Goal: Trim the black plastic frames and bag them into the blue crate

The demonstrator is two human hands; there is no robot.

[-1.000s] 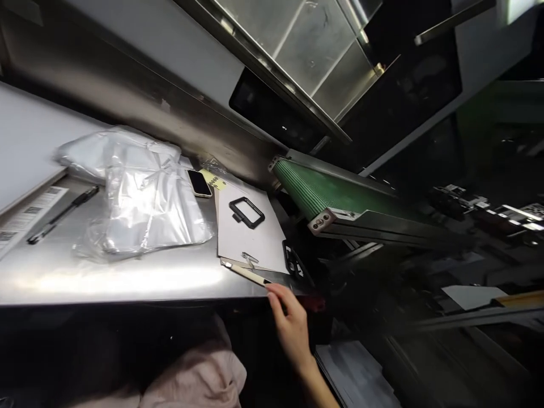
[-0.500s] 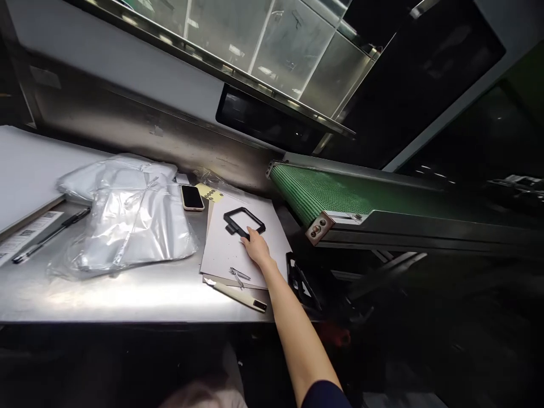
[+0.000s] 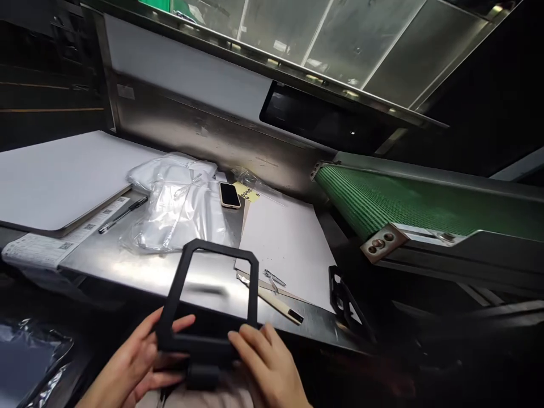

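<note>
A black rectangular frame (image 3: 171,294) with cut corners and a small block at its lower side is held up in front of me, in the air before the table edge. My left hand (image 3: 142,357) grips its lower left corner, with fingers through the opening and beneath. At the lower right, my right hand (image 3: 272,362) has its fingers closed over the bottom bar. Behind the frame, nail clippers (image 3: 273,277) lie on white card sheets (image 3: 284,238). A cream-handled cutter knife (image 3: 278,305) rests along the sheets' near edge.
Clear plastic bags (image 3: 182,209) are piled mid-table beside a phone (image 3: 230,195) and a yellow label (image 3: 249,192). At left are a pen (image 3: 123,215), printed labels (image 3: 63,249) and a large white board (image 3: 72,175). A green conveyor belt (image 3: 408,198) stands right; more black frames (image 3: 346,297) sit by the edge.
My right hand has lifted the black frame off the white sheets and brought it close to me. My left hand has come into view and holds it too. The view has swung left.
</note>
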